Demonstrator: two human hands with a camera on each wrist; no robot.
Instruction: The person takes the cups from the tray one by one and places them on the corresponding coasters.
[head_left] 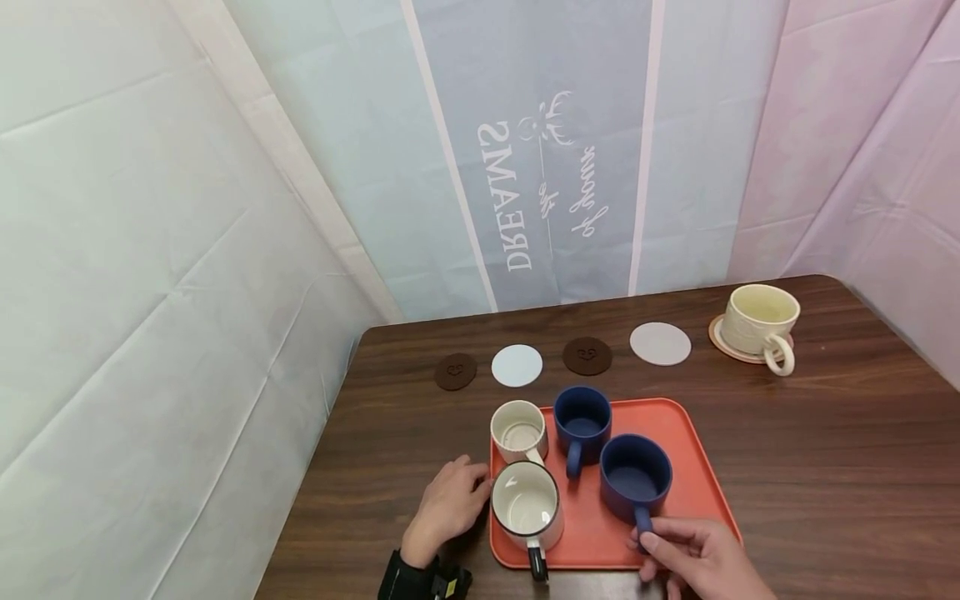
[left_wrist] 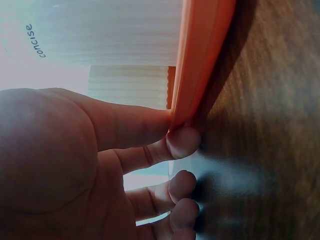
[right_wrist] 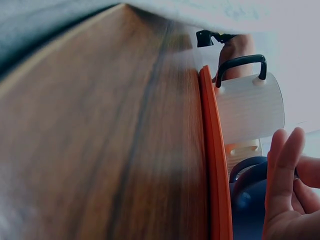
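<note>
An orange tray (head_left: 592, 533) carries two dark blue mugs and two whitish ones. My right hand (head_left: 693, 554) pinches the handle of the nearer blue mug (head_left: 635, 475), at the tray's right half. Behind it stands the other blue mug (head_left: 582, 421). At the tray's left edge my left hand (head_left: 450, 504) pinches the rim between thumb and index finger; the left wrist view shows the thumb (left_wrist: 135, 125) against it. Right beside that hand is a white mug with a black handle (head_left: 527, 504), and behind this a cream mug (head_left: 519, 432).
Behind the tray lie a brown coaster (head_left: 455, 372), a white coaster (head_left: 517, 366), a second brown coaster (head_left: 587, 356) and a pale grey coaster (head_left: 660, 343). A pale yellow cup (head_left: 761, 321) sits on a coaster at the back right. Hanging cloth (head_left: 555, 167) borders the wooden table (head_left: 840, 483).
</note>
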